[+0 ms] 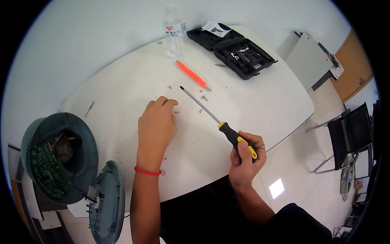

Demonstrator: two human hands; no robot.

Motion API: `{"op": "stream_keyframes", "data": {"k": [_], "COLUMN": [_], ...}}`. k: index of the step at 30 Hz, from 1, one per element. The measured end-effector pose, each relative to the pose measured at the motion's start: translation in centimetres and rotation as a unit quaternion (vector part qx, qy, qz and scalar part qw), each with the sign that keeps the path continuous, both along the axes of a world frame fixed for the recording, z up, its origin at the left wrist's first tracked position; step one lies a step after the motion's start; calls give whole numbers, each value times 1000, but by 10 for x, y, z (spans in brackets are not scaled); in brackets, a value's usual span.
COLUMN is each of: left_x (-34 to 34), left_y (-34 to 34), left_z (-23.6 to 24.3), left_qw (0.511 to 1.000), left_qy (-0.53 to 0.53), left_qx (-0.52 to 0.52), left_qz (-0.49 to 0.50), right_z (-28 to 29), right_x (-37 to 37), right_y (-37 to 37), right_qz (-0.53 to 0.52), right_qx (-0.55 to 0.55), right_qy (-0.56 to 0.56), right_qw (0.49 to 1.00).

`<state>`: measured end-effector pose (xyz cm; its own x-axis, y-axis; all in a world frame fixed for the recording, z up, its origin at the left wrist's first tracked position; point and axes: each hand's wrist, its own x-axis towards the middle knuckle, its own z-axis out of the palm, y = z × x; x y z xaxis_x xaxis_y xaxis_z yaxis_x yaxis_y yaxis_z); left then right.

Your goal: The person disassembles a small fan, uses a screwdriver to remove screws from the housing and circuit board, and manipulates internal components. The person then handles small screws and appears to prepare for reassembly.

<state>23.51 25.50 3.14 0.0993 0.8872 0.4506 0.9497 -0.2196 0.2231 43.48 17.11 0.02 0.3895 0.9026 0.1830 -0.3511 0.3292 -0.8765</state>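
My right hand (247, 160) is wrapped round the black and yellow handle of a screwdriver (203, 106), its dark tip pointing up and to the left over the white table. My left hand (157, 124) is low over the tabletop with bent fingers. Its index finger and thumb are apart, and nothing shows held between them. Small screws (176, 112) lie by those fingertips. More screws (204, 98) are scattered just beyond the screwdriver's shaft. At the left stands a grey-green round housing (90, 140), open, with a green circuit board (46, 171) and wires inside.
A matching grey-green cover (116, 203) leans at the table's near left edge. Farther back are an orange ridged rod (191, 74), a clear bottle (175, 38) and an open black tool case (245, 73). A thin metal bit (89, 109) lies near the housing. A black chair (353, 130) stands at right.
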Motion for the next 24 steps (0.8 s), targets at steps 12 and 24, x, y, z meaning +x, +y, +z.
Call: {"op": "stream_keyframes", "data": {"k": [12, 24], "left_x": [5, -15], "left_y": [-11, -63], "left_z": [4, 13], "left_qw": [921, 370], "left_qy": [-376, -905], "left_qx": [-106, -31], "left_qz": [12, -210], "right_z": [-5, -10], "right_x": [8, 14], "right_y": [4, 12], "right_qz": [56, 185], "right_qx": [8, 21], "right_qy": [100, 123], "right_qw": [993, 975]}}
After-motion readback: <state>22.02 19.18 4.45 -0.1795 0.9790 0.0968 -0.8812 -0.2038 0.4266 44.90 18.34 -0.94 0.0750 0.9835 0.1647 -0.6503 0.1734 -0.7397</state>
